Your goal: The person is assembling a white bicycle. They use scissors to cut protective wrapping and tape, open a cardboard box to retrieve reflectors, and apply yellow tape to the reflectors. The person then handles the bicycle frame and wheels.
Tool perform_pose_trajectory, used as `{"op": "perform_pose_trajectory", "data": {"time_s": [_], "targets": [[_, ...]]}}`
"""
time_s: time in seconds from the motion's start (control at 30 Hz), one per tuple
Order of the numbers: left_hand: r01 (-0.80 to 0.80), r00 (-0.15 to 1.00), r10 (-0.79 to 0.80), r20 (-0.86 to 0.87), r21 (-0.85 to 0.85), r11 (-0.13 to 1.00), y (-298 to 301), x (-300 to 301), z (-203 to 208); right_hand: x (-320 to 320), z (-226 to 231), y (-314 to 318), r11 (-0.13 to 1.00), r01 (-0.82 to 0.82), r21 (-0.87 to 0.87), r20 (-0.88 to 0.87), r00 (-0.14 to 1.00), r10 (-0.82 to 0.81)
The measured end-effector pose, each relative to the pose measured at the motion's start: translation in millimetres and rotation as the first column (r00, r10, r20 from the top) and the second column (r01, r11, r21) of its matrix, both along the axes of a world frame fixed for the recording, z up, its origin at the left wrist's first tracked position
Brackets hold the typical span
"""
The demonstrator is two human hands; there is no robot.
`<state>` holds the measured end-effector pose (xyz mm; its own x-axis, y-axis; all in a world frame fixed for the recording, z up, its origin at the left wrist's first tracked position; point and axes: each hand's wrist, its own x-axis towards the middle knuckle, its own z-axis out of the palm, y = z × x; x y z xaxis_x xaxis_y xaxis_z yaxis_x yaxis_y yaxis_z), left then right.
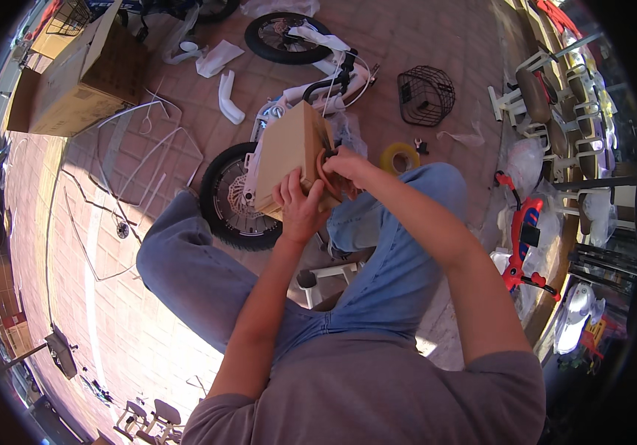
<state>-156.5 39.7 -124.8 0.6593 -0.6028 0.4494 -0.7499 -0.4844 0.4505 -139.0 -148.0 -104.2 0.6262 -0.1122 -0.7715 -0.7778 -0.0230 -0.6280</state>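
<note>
A small brown cardboard box (pixel 282 151) is held above my lap, tilted, with its end turned toward my right. Spread over the near side of the box, my left hand (pixel 303 208) grips it close to its lower right corner. At that right end, where a flap stands out, my right hand (pixel 344 165) has its fingers curled in. A dark bit shows at those fingertips, but what they pinch is unclear. Behind the box a white children's bike (pixel 318 87) lies on the paving, its front part and middle partly hidden by the box. Its nearer wheel (pixel 222 194) lies beside my left leg.
A black wire basket (pixel 426 95) and a yellow tape roll (pixel 400 158) lie to the right. White wrapping (pixel 219 59) and loose straps (pixel 163 141) litter the ground at left, near a large open carton (pixel 85 78). A red scooter-like frame (pixel 517 237) stands at far right.
</note>
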Motion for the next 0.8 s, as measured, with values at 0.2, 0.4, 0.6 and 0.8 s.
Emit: {"op": "perform_pose_trajectory", "data": {"time_s": [0.2,0.4,0.6,0.8], "targets": [[-0.01,1.0,0.009,0.011,0.077,0.997,3.6,1.8,9.2,-1.8,-4.9,-4.1,0.983,0.075,0.168,0.002,0.997,-0.077],[-0.078,0.996,0.07,0.062,0.145,0.986,1.9,-4.1,8.4,-10.8,-6.8,-3.2,0.943,0.156,0.293,0.012,0.986,-0.166],[-0.108,0.994,0.108,0.005,0.149,0.983,0.4,-5.3,10.9,-10.6,-2.5,6.9,0.98,0.161,0.118,0.156,0.972,-0.178],[-0.085,0.993,0.097,-0.065,0.171,0.982,7.5,-2.4,10.7,-4.7,9.2,-0.8,0.982,0.02,0.185,0.139,0.989,-0.047]]}}
